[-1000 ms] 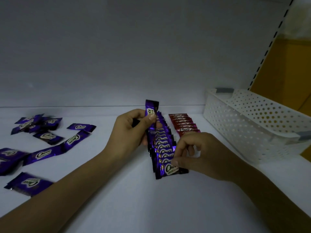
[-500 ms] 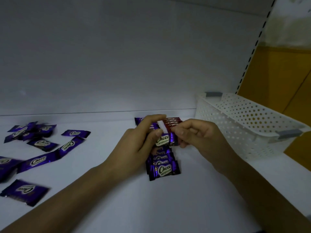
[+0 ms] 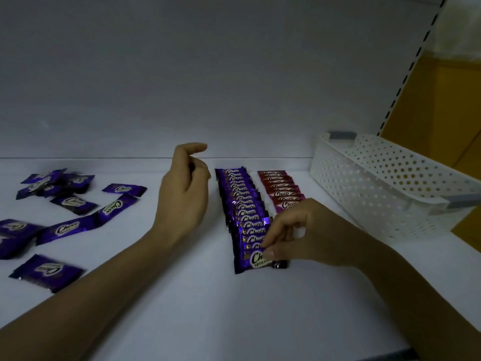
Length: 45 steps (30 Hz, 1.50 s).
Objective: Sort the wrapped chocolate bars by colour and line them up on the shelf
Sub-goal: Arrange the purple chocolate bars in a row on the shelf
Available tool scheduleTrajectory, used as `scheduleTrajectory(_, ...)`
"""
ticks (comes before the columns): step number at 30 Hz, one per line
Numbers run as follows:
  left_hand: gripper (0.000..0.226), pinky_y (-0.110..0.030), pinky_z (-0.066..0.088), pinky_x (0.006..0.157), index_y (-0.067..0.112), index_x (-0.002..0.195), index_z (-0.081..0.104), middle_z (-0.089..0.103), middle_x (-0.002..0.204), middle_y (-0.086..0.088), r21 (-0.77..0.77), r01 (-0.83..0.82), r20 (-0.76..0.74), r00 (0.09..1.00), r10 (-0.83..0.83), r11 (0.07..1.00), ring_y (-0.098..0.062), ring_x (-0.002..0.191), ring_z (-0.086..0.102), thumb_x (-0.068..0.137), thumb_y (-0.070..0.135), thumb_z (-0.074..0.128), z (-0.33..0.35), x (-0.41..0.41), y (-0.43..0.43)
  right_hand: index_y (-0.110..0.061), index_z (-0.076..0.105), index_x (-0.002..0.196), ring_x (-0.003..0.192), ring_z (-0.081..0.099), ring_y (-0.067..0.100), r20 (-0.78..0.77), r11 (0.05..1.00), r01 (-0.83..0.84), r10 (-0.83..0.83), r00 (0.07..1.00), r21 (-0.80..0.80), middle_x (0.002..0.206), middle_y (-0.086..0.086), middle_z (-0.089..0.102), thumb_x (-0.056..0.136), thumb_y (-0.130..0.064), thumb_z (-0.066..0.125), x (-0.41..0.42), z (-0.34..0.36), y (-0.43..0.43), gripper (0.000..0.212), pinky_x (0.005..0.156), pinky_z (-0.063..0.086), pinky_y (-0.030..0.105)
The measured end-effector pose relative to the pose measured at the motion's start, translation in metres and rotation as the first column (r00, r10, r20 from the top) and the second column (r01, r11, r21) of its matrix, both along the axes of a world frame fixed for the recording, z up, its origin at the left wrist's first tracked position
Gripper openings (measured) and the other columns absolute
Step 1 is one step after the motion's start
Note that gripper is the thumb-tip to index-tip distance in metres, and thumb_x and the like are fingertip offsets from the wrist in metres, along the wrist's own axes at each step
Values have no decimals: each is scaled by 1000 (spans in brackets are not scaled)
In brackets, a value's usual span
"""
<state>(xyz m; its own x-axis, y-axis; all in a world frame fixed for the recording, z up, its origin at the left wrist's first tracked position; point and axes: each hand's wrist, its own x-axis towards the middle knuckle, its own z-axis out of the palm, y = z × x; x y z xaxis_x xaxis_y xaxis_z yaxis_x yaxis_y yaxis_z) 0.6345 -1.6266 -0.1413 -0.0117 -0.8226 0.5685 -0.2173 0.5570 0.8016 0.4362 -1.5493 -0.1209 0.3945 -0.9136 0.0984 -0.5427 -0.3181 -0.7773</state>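
Shelf (image 3: 182,308) carries white basket (image 3: 390,185); right hand (image 3: 307,230) pinches purple bar (image 3: 249,262).

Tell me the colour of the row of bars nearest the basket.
The row is red with white lettering; head view.

Basket (image 3: 377,183): white, walls dotted with round holes; grey handles (image 3: 341,134). Just left of basket, red row (image 3: 281,188), white "Choco" script. Next left, purple row (image 3: 242,201), same lettering; front purple bar (image 3: 251,259) shows a pale oval label. Far left of basket, loose purple bars (image 3: 65,204). Shelf (image 3: 182,308) white. Behind basket, orange panel (image 3: 429,113).
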Motion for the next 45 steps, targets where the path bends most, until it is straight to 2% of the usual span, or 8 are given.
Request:
scheduleTrajectory(12,40,-6,37,49,23,123,40,56,88,7,31,107,17,994,-108,994,5,53,51,94,-6,37,-7,-10,0,-37,67,71,68,57,1,-138,989,8,-28,990,-147,73,-23,62,67,-22,84,-6,-5,-4,23,59,41,11)
scheduleTrajectory(17,32,-6,43,58,16,129,44,64,97,9,5,186,70,980,-186,983,3,74,60,102,4,32,-4,-12,4,-31,63,76,63,51,0,-80,988,52,-64,995,-142,70,-16,59,69,-26,84,-9,-7,-5,22,56,41,13)
scheduleTrajectory(21,37,-7,48,72,31,128,45,70,104,14,50,366,-49,930,-363,929,3,97,63,103,8,30,10,-17,20,-26,64,79,62,52,4,14,980,96,-95,995,-175,70,-6,61,71,-36,78,-3,-6,-4,19,57,41,15)
scheduleTrajectory(25,40,-22,50,95,49,128,46,66,121,15,152,611,-283,780,-557,777,-6,116,60,99,22,39,20,-25,36,-22,64,89,70,59,1,222,971,136,-91,971,-199,75,-8,64,73,-45,67,9,-6,-2,29,64,46,13)
scheduleTrajectory(31,49,-57,37,107,48,132,46,66,124,10,224,706,-374,698,-610,671,-18,116,61,84,35,47,22,-40,45,-14,65,76,66,66,12,443,980,168,-106,890,-103,68,-2,68,87,-11,63,17,-4,-4,11,66,52,21)
scheduleTrajectory(37,33,-30,50,94,42,127,52,67,117,13,202,582,-181,813,-554,788,-9,112,62,93,40,51,9,-37,39,-10,62,78,67,65,9,522,969,239,-171,836,-64,70,-3,67,88,-5,59,15,-1,-4,11,62,50,17)
scheduleTrajectory(42,18,-40,56,72,27,86,66,71,84,2,140,389,86,911,-402,911,-19,79,68,82,44,69,5,-29,33,-5,59,96,67,68,17,638,944,326,-277,719,43,77,10,72,87,-4,60,6,3,-4,9,60,55,24)
scheduleTrajectory(45,9,-47,56,74,20,81,67,70,80,-7,198,398,118,898,-425,896,-27,78,68,86,28,69,8,-21,24,-8,58,94,71,69,15,608,937,346,-302,735,48,81,6,73,86,-2,62,5,1,-5,11,56,53,21)
